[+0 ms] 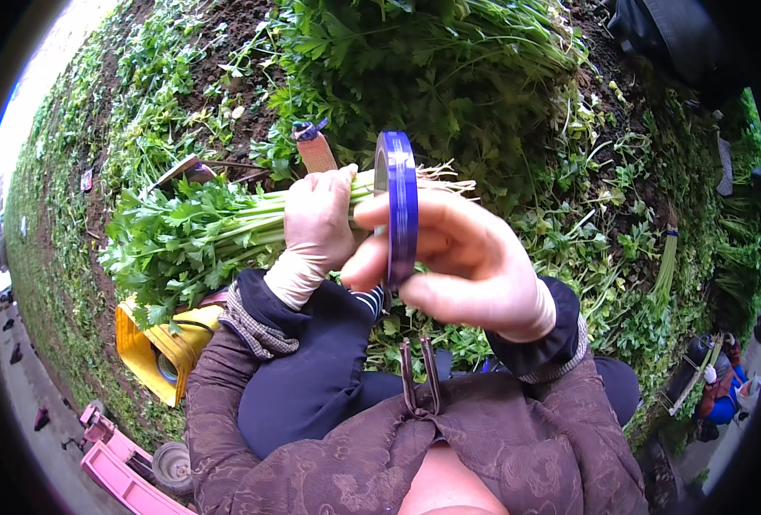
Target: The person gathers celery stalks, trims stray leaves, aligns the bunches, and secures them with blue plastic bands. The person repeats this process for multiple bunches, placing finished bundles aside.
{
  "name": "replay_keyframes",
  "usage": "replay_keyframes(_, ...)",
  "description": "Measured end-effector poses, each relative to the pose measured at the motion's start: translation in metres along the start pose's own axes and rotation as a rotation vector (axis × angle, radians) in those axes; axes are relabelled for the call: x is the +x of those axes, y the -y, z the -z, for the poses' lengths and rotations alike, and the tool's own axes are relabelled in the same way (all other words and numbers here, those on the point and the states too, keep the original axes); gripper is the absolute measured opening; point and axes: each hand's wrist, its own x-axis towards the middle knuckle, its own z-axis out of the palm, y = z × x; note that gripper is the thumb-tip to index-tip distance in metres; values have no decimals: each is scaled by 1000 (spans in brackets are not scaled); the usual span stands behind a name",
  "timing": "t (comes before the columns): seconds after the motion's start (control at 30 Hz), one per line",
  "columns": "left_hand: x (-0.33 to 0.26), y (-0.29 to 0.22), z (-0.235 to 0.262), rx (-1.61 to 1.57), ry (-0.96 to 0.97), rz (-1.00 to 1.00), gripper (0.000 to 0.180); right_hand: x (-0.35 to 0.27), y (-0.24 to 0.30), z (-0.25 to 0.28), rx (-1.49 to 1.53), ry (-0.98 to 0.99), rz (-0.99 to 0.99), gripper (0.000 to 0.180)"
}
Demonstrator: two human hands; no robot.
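Observation:
My left hand (318, 219), in a thin pale glove, is closed around the stalks of a celery bunch (200, 236). The bunch lies sideways above my lap, leaves to the left and pale roots to the right. A roll of purple tape (404, 206) is held by my right hand (483, 275), just right of the left fist and in front of the root end. The right fingers are curled at the roll, some of them showing on its left side; the thumb is below. Whether they go through its hole is partly hidden. The tape's free end cannot be made out.
Just beyond my left hand stands a handle-like piece (315, 153) with purple wrapping on top. A large celery pile (432, 60) lies ahead. A yellow container (166, 343) sits by my left knee, a pink cart (127, 472) at lower left. Another person (724, 395) is far right.

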Motion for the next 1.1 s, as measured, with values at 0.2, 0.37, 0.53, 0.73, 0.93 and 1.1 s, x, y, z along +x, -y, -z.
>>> replay_keyframes(0.2,1,-7,7,330,-196,-362,65,-10,23,-29,-242,562,341,28)
replay_keyframes(0.37,3,-10,10,346,-128,-316,68,-5,19,-44,-364,562,650,31)
replay_keyframes(0.53,1,-7,7,364,-147,-316,72,-4,20,-44,-396,643,657,32)
replay_keyframes(0.73,1,-7,8,351,-131,-300,74,-2,28,-46,-430,731,521,30)
replay_keyframes(0.93,1,-9,9,358,-140,-321,72,-4,26,-44,-382,681,553,30)
replay_keyframes(1.1,1,-7,8,363,-100,-280,78,-6,25,-43,-379,662,567,31)
